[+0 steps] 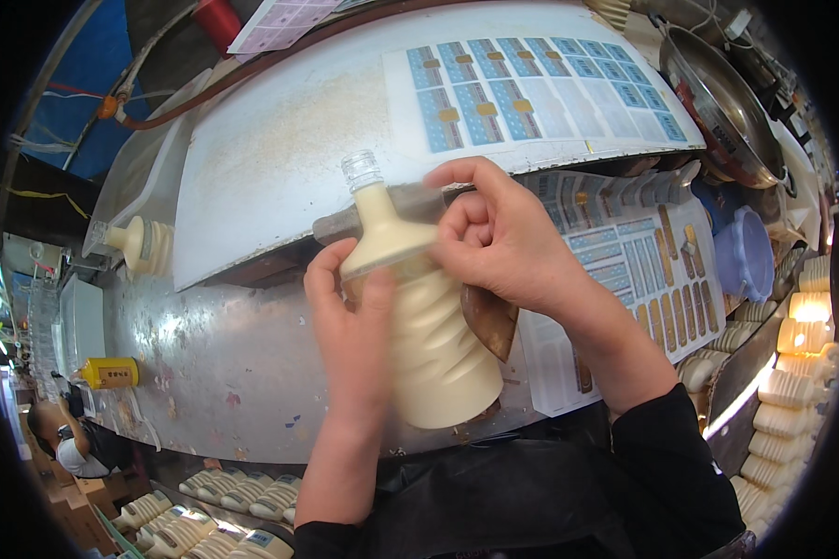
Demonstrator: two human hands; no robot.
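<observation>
A large cream bottle with spiral ridges and a clear threaded neck stands tilted in front of me, its base toward me. My left hand, partly blurred, grips the bottle's left shoulder, thumb across the front and fingers at the side. A thin see-through band runs round the shoulder between my hands. At the right shoulder, my right hand has thumb and fingers drawn together against the band's end, index finger bent above. Whatever the fingertips pinch is hidden. Behind the bottle lies a grey roll-shaped cushion, and a brown pointed piece shows beside it.
Sheets of blue labels lie on the raised white board; more label sheets are at right. Another cream bottle and a yellow bottle are left. A metal pan and purple bucket stand right. Bottle rows flank the bench.
</observation>
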